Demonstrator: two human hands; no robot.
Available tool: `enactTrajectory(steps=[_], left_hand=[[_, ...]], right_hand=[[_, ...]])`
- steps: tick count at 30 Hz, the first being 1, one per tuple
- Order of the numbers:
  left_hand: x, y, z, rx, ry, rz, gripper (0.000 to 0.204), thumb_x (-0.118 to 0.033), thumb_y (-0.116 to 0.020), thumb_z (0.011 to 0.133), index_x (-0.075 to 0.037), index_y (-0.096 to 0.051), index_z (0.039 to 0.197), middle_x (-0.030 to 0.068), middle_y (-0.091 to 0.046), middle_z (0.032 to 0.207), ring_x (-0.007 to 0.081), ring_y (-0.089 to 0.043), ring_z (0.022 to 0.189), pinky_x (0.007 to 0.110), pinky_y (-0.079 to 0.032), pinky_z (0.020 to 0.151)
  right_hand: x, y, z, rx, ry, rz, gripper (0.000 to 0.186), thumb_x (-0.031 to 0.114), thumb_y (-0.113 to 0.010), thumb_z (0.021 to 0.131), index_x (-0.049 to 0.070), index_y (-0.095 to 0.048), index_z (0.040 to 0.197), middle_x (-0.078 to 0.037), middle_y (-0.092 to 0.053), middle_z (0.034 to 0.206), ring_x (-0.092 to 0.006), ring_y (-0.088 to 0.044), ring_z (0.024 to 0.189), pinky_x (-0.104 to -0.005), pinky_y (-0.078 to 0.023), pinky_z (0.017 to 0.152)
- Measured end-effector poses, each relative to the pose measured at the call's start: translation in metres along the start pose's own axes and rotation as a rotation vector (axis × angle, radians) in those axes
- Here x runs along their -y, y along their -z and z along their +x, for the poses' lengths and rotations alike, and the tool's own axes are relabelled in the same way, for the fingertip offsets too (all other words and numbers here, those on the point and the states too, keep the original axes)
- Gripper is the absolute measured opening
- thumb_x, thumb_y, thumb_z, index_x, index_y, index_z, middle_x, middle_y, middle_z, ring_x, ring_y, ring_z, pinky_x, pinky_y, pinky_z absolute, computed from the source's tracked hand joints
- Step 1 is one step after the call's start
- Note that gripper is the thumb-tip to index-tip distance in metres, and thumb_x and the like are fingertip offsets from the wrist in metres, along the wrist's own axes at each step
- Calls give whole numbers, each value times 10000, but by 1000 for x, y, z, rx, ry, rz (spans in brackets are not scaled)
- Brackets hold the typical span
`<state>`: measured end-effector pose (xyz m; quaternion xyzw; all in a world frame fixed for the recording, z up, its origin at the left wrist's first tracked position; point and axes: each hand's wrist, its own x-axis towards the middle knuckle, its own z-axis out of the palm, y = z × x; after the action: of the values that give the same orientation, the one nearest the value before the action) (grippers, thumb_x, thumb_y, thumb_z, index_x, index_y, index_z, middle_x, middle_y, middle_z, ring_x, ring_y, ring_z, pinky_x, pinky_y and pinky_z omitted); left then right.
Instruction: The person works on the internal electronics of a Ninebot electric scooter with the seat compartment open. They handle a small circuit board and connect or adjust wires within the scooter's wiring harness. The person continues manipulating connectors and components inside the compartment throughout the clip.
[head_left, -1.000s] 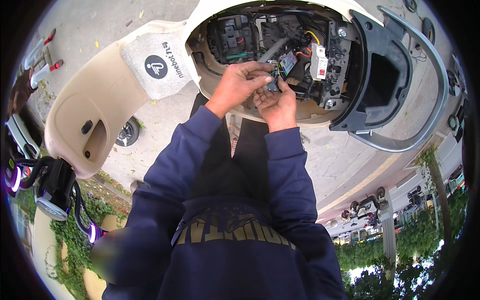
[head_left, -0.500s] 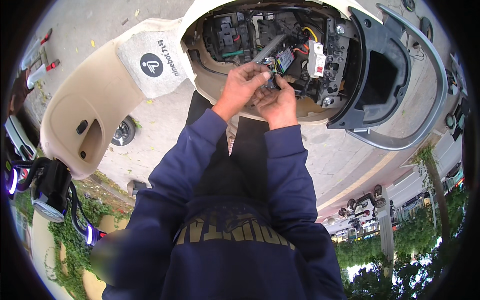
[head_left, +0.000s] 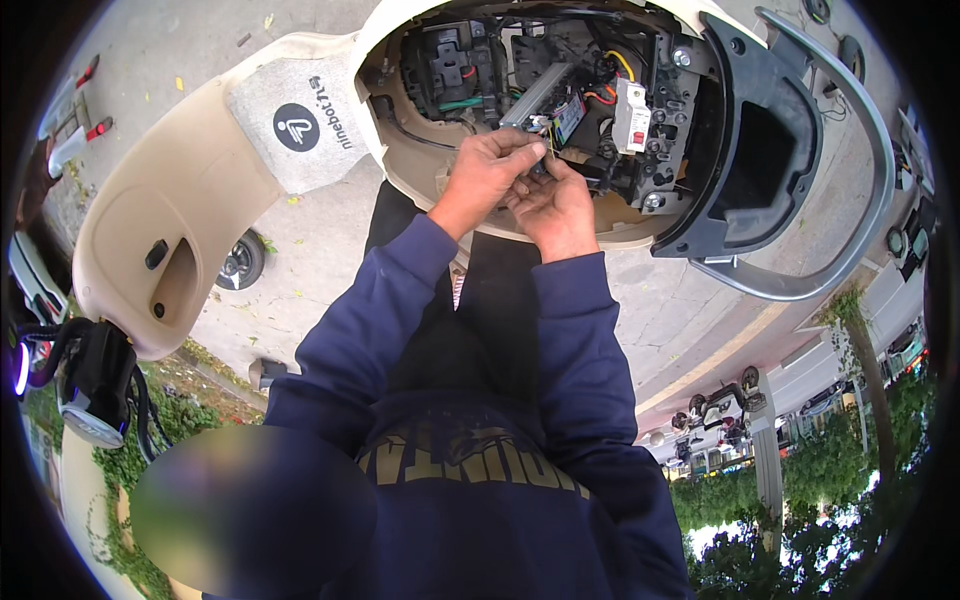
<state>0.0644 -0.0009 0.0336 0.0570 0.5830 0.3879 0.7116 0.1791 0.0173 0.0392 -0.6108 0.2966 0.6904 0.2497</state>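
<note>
Over the near edge of the open body of a cream electric scooter (head_left: 430, 170), both my hands are close together. The thumb and fingers of my left hand (head_left: 487, 172) pinch the thin wires (head_left: 546, 128) that come from a finned controller box with a coloured label (head_left: 568, 118). Palm up, my right hand (head_left: 557, 208) has its fingers curled and closed at the same wires, just right of the left fingertips. The exact ends or connectors between the fingertips are hidden.
Right of the box, a white circuit breaker (head_left: 631, 118) stands beside yellow and orange wires (head_left: 620, 65). A bolted metal plate (head_left: 668, 130) and a grey grab rail (head_left: 885, 170) lie further right. To the left are the footboard mat (head_left: 300, 125) and a headlight (head_left: 95, 395).
My hands stay at the wires, with only slight finger movement. The scooter's front end has shifted slightly left in view, and a blurred patch at the lower left has grown.
</note>
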Motion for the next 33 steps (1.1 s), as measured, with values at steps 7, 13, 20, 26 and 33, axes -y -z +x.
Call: enactTrajectory(steps=[7, 13, 20, 26, 33], left_hand=[[-10, 3, 1, 4, 93, -11, 209, -172, -715, 886, 9, -725, 991, 8, -668, 837, 59, -563, 731, 224, -464, 660], [-14, 8, 6, 58, 153, 56, 175, -172, -709, 887, -4, -735, 928, -14, -654, 769, 56, -564, 700, 225, -448, 644], [-16, 10, 11, 112, 156, 86, 151, -156, -707, 884, -9, -742, 881, 16, -696, 769, 61, -601, 676, 222, -477, 617], [-15, 9, 14, 90, 203, 63, 122, -118, -713, 864, -1, -740, 890, 33, -706, 789, 76, -624, 687, 223, -490, 626], [-9, 15, 15, 86, 254, -68, 157, -137, -711, 847, 10, -735, 897, 50, -702, 814, 87, -612, 676, 245, -494, 585]], right_hand=[[1, 0, -5, 47, 22, -43, 201, 171, -483, 1007, 12, -544, 1114, -96, -515, 1057, -202, -505, 870, -352, -494, 851], [0, -2, -6, 17, 27, -47, 180, 162, -477, 1006, 17, -533, 1096, -91, -516, 1041, -191, -488, 819, -343, -501, 819], [-3, -4, -6, -2, 33, -87, 155, 153, -455, 1004, 37, -530, 1075, -82, -515, 1009, -185, -469, 789, -364, -501, 816], [-4, 0, -1, 19, 47, -104, 155, 145, -457, 1001, 38, -533, 1084, -82, -518, 1012, -198, -488, 803, -373, -504, 841], [-8, 0, -14, 112, 185, -375, 183, 139, -528, 975, 33, -582, 1114, -113, -612, 1023, -263, -615, 924, -384, -514, 847]])
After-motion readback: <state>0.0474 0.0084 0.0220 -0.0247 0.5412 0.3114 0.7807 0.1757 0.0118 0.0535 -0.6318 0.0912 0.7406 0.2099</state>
